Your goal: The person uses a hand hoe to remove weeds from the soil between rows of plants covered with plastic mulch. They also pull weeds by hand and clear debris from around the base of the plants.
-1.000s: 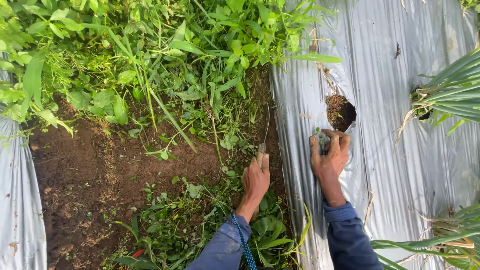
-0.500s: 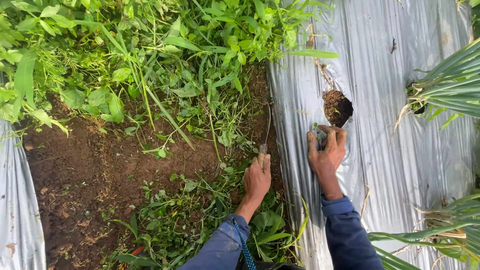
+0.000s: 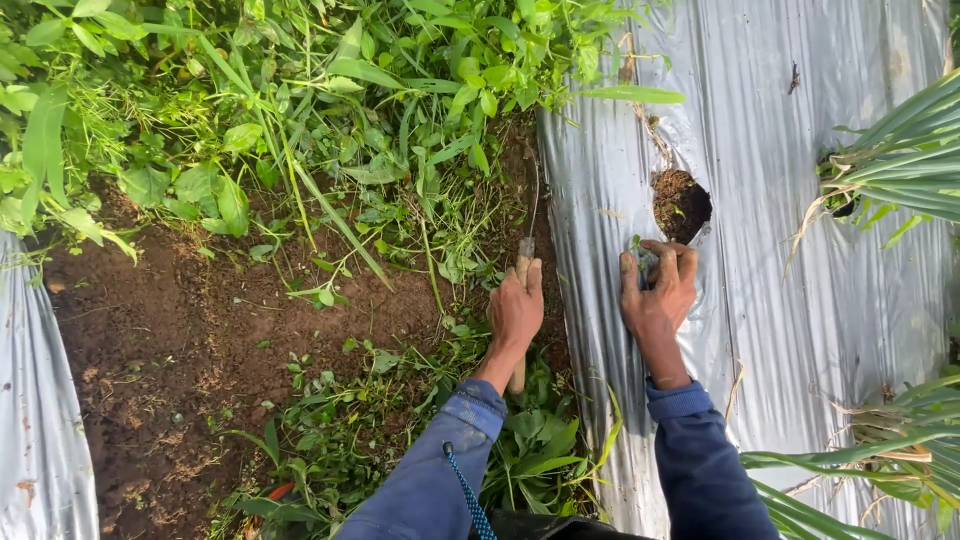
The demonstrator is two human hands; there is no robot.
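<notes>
Left hand (image 3: 516,312) is gripping the wooden handle of a thin-bladed weeding tool (image 3: 523,262) over the weedy soil (image 3: 190,330), while the right hand (image 3: 658,295) is pinching a small green weed (image 3: 640,258) on the silver plastic mulch (image 3: 800,290), just below a planting hole (image 3: 681,203).

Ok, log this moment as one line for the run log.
left hand: grips wooden-handled tool at weeds | right hand: pinches small green sprig on silver mulch sheet beside soil hole
</notes>
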